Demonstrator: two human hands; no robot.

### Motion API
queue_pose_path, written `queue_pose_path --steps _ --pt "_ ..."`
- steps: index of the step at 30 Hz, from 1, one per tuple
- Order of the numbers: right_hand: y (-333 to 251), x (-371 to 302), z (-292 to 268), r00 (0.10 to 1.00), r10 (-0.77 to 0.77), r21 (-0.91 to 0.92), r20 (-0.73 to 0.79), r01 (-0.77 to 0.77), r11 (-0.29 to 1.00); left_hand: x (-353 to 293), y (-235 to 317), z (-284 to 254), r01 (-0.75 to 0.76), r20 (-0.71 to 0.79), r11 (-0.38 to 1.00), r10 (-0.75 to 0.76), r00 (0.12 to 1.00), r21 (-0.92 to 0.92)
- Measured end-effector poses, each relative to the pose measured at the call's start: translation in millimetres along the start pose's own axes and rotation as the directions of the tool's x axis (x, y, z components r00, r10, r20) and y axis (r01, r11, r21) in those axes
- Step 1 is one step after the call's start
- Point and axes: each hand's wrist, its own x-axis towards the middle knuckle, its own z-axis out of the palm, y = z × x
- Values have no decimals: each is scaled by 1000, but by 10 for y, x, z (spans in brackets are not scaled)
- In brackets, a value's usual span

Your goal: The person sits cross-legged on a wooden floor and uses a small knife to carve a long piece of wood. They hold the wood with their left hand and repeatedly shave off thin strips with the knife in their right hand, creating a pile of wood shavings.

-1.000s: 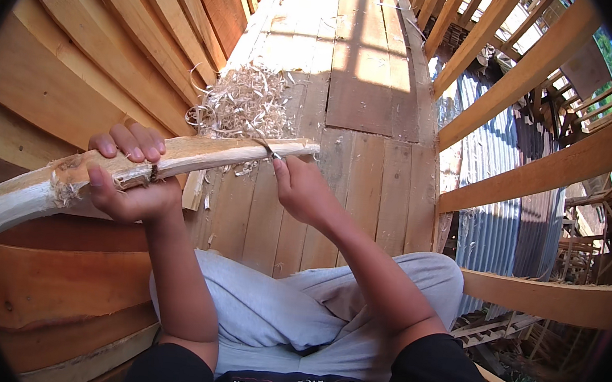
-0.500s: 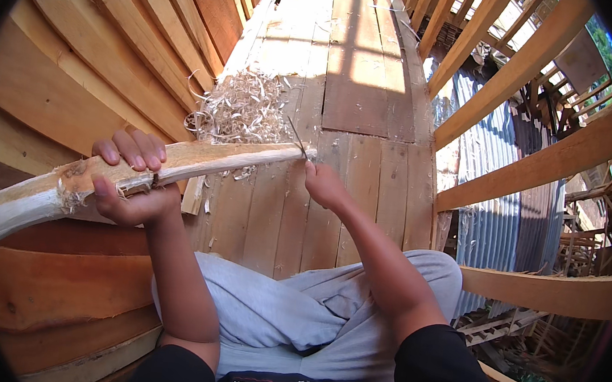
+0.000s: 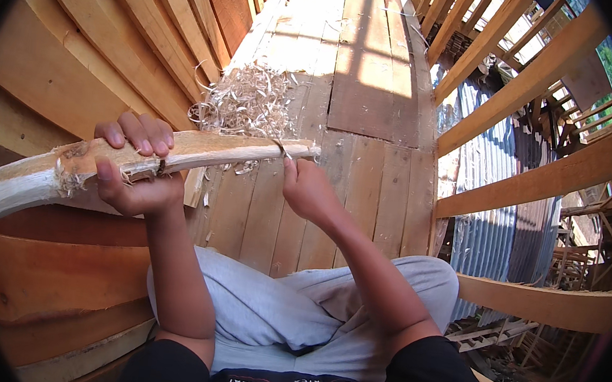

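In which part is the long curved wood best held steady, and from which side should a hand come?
Probably the middle of the curved wood, from the near side, as the left hand does: the wood is narrow enough there for one hand to clasp. Avoid its tapered right end: the right hand holds a thin blade there.

This looks like a makeshift woodworking spot in an open-sided timber structure: a heap of curled shavings [image 3: 248, 102] lies on the plank floor [image 3: 371, 189] beside a partly shaved length of wood [image 3: 215, 152]. Broad boards [image 3: 47, 70] line the left side, while spaced wooden rails [image 3: 532, 185] on the right give onto corrugated metal sheets [image 3: 487, 239], more rough timber framing and a patch of greenery [image 3: 610, 72] in daylight.
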Motion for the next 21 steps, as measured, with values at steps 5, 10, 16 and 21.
queue_pose_path --steps 5,10,16,21 --pt "940 427 202 974 218 105 -55 -212 972 56 -29 147 81 -30 975 -76 997 206" --pt "1084 508 216 988 97 -25 -121 -101 995 37 57 290 391 -55 885 -390 919 253" --pt "1009 544 152 980 199 35 -27 -198 980 -39 -196 200 204 140 955 -237 961 213" --pt "949 495 99 984 177 74 15 -178 981 -124 -643 117 163 -34 948 -160 987 275"
